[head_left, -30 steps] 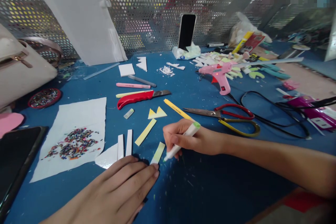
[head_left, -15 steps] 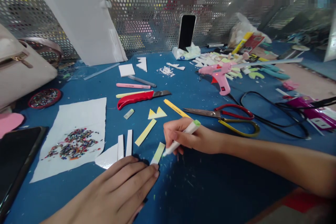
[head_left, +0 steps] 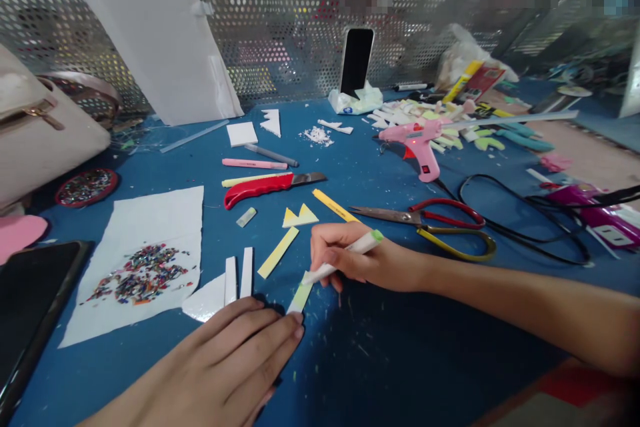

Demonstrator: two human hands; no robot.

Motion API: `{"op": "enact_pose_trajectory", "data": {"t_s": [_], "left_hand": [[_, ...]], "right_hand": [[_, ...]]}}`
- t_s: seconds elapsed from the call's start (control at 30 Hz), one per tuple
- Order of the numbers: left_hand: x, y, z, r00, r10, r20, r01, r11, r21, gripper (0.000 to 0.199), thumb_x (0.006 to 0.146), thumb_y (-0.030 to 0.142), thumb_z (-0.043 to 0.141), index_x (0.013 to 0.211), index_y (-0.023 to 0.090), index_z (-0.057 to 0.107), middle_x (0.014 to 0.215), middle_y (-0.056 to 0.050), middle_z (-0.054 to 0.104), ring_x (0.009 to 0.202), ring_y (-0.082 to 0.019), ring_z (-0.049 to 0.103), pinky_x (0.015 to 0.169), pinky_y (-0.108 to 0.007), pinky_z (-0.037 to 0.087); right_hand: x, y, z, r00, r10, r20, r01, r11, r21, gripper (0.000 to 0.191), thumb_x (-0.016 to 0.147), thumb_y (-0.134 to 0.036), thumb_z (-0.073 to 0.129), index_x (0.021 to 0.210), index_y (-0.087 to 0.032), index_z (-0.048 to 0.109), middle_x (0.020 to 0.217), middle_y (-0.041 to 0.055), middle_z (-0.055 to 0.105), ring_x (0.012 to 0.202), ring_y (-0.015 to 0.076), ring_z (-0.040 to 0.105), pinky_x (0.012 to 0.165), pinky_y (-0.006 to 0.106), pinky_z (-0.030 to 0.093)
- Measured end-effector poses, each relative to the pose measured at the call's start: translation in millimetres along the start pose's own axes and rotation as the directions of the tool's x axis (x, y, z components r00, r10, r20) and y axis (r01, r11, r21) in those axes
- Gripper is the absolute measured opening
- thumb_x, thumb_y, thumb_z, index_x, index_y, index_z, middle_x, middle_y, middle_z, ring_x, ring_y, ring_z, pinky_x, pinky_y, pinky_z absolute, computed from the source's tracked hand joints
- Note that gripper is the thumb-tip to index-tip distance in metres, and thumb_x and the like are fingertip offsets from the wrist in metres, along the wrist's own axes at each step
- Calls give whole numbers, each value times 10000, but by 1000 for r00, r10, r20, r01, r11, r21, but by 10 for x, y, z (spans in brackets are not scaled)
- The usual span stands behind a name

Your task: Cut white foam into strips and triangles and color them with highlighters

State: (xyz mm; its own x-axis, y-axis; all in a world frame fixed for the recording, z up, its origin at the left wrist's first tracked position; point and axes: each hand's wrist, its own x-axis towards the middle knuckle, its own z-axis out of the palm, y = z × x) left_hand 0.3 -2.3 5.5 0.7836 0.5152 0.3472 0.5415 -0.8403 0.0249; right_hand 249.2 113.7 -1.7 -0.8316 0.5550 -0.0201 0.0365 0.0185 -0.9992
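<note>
My right hand (head_left: pixel 345 253) is closed around a white marker (head_left: pixel 363 242) with a green end, its tip on the upper part of a small strip (head_left: pixel 301 296). That strip is light green over most of its length and white at its lower end. My left hand (head_left: pixel 240 353) lies flat on the table, fingers stretched out, fingertips pressing the strip's white end. Beside it are two white strips (head_left: pixel 247 271) and a white piece (head_left: pixel 207 297) partly under the fingers. A yellow strip (head_left: pixel 278 252) and a yellow-tipped zigzag piece (head_left: pixel 300 215) lie just beyond.
A red-handled cutter (head_left: pixel 265 188) with its blade out lies ahead, with scissors (head_left: pixel 415 217) to the right. A pink glue gun (head_left: pixel 415 143) stands behind them, its black cable (head_left: pixel 500 220) looping right. At left are beads on paper (head_left: pixel 160 213) and a phone (head_left: pixel 40 313).
My right hand has shifted the marker's tip slightly up and left, from the strip's right edge onto its upper part. My left hand stays in place.
</note>
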Motion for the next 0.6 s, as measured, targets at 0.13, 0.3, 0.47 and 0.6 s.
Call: {"op": "enact_pose_trajectory", "data": {"t_s": [0.13, 0.3, 0.47, 0.6], "left_hand": [[1, -8, -12, 1000, 3, -9, -3, 1000, 10, 382, 1119, 246, 344, 1241, 201, 702, 1242, 66, 720, 1123, -104, 621, 1240, -254, 167], [6, -37, -27, 1000, 29, 12, -29, 999, 28, 319, 1095, 267, 434, 1300, 197, 669, 1274, 46, 704, 1142, -114, 618, 1177, -229, 321], [-5, -34, -34, 999, 29, 15, -29, 999, 22, 326, 1101, 266, 418, 1289, 202, 678, 1278, 50, 703, 1133, -115, 625, 1195, -238, 273], [2, -31, -33, 1000, 18, 3, -19, 1000, 18, 357, 1112, 233, 366, 1266, 202, 686, 1256, 62, 714, 1117, -113, 628, 1207, -255, 235]], "right_hand": [[6, 0, -1, 999, 12, 30, -11, 1000, -6, 490, 983, -550, 566, 758, -116, 599, 692, 6, 585, 512, 57, 547, 447, 148, 410], [11, -2, -6, 1000, -6, 24, 6, 1000, -15, 479, 988, -550, 557, 778, -121, 599, 694, 1, 580, 521, 62, 554, 452, 154, 419], [17, -8, -1, 1000, -23, -8, 22, 1000, -10, 478, 987, -551, 558, 785, -120, 596, 707, 6, 584, 526, 67, 566, 431, 150, 400], [19, -7, 5, 1000, -18, 2, 18, 1000, -16, 496, 994, -546, 548, 753, -116, 599, 687, 0, 568, 507, 58, 543, 428, 148, 401]]}}
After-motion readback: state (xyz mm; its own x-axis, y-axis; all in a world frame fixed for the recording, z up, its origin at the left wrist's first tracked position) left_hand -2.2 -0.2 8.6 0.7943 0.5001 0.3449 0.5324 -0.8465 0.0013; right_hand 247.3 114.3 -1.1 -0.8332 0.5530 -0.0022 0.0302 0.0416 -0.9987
